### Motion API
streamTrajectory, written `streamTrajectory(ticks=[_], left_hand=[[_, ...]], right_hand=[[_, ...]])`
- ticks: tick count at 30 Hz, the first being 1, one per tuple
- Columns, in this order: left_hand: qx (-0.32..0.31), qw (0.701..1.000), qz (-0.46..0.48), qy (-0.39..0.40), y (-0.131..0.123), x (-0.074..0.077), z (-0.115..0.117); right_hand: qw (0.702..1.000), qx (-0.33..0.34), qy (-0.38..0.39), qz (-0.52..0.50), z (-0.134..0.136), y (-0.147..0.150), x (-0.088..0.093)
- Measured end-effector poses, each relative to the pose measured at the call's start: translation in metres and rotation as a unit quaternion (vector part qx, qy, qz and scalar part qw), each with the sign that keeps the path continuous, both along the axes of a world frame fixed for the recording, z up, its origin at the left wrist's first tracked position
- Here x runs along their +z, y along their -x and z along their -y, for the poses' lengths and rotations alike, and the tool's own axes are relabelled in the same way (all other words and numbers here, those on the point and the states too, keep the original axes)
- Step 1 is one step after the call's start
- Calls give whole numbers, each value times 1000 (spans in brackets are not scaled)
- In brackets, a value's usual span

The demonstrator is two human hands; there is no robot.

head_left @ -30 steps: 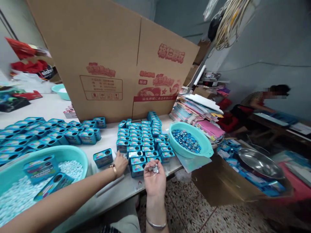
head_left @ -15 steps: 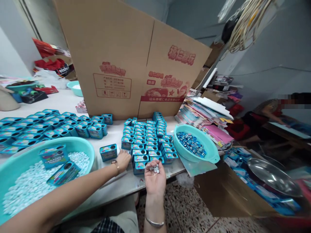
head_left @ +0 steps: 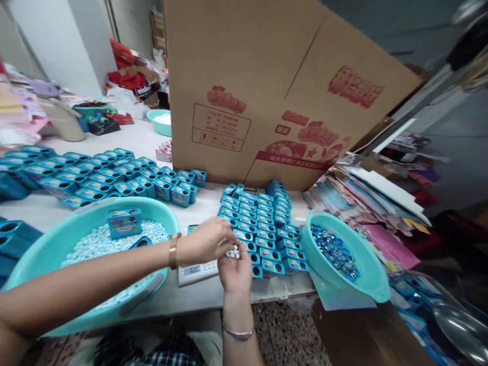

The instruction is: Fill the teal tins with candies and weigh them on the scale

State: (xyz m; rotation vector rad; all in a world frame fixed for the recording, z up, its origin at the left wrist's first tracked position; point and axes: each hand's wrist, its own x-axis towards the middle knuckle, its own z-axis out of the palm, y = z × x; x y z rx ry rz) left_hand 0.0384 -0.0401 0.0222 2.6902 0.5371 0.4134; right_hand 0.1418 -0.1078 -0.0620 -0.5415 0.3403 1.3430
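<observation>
My right hand [head_left: 236,272] is palm up and cupped around several small white candies [head_left: 233,252]. My left hand [head_left: 206,240] reaches across from the left, its bent fingertips pressed together at the candies; what they pinch is hidden. Beneath and left of the hands lies a white digital scale [head_left: 196,272], with a blue tin mostly hidden behind my left hand. Rows of blue tins with round openings [head_left: 266,235] stand just beyond my right hand. A turquoise basin [head_left: 170,213] at the left holds many white candies and two blue tins [head_left: 124,223].
More blue tins [head_left: 91,178] fill the table's left side. A large cardboard box [head_left: 244,61] stands behind. On the right are a turquoise basin [head_left: 371,254] of shiny blue round pieces, stacked printed sheets [head_left: 381,203] and a carton near the table edge.
My left hand has moved from beside the tins to the candies in my right palm. The view has turned left, and the scale's display now shows.
</observation>
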Motion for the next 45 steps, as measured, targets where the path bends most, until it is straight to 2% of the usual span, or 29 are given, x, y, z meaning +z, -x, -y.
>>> streamTrajectory(ticks=[2, 4, 7, 9, 12, 14, 17, 20, 23, 26, 29, 31, 33, 36, 39, 42, 45], left_hand=[[49, 998, 43, 27, 23, 7, -25], [114, 991, 60, 31, 48, 7, -50], [165, 985, 37, 31, 80, -9, -74], [172, 984, 16, 32, 90, -26, -79], [158, 987, -13, 36, 91, -47, -74], [139, 989, -35, 36, 84, -55, -69], [124, 989, -71, 31, 70, -61, -65], [127, 986, -109, 22, 60, -67, -66], [137, 979, -147, 16, 57, -76, -68], [146, 978, -142, 54, 57, -82, -68], [159, 980, -55, 102, 56, -74, -67], [145, 983, 0, 109, 54, -61, -66], [114, 989, 15, 92, 49, -45, -65], [50, 998, -35, 20, 34, -19, -60], [-3, 992, -103, -72, 15, 1, -51], [-26, 982, -145, -121, 0, 13, -43], [-24, 976, -166, -139, -5, 17, -40]], right_hand=[[1000, -14, -22, -4, -3, -7, 3], [999, -30, -44, 3, -4, -15, 2], [996, -48, -53, 62, -8, -26, -2], [992, -45, -49, 108, -15, -28, -3], [990, -36, -40, 133, -33, -23, -2], [987, -39, -30, 154, -46, -15, 2], [980, -48, -12, 194, -65, -3, 8], [982, -38, -29, 186, -77, 1, 11], [988, -13, -51, 149, -82, -3, 8], [992, -25, -34, 122, -80, -7, 0], [988, -61, 6, 145, -75, -6, -11], [982, -91, 42, 161, -72, -3, -17], [980, -107, 59, 155, -72, 1, -22], [987, -95, 23, 131, -77, 6, -25], [992, -82, -5, 101, -82, 9, -26], [994, -86, -7, 62, -84, 9, -25], [994, -103, -3, 26, -82, 7, -23]])
